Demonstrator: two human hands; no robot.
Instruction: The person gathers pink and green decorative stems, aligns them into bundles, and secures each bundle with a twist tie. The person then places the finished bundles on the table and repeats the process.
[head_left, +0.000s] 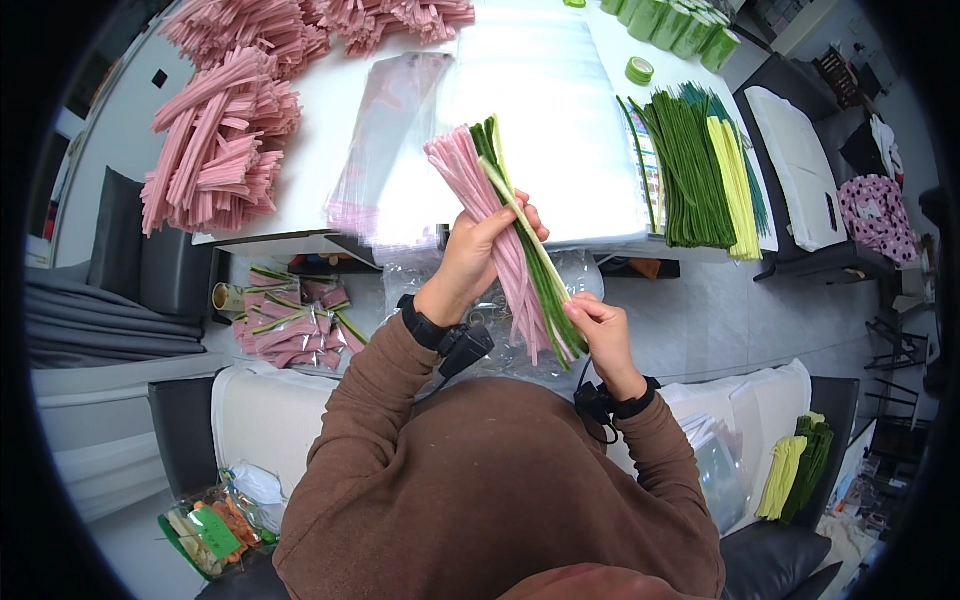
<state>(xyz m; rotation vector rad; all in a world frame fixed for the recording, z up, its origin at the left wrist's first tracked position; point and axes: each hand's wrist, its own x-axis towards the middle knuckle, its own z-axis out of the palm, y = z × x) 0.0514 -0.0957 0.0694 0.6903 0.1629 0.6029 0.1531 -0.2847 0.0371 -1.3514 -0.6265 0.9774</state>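
My left hand (480, 244) is closed around the middle of a bundle of fuzzy pipe cleaners, held tilted above the table's front edge. Pink stems (466, 171) make up most of it. Dark green stems (541, 279) and a few pale yellow-green stems (507, 187) run along its right side. Lower down, my right hand (602, 330) pinches the green and yellow ends near the bundle's bottom. Flat clear plastic sleeves (394, 135) lie on the white table (315, 161) beyond my left hand.
Pink pipe cleaner bundles (225, 150) are heaped at left. Green (686, 176) and yellow stems (731, 187) lie at right, near a green tape roll (639, 70) and wrapped rolls (667, 30). Bagged bundles (296, 322) rest below the table. More yellow stems (782, 476) lie on the sofa.
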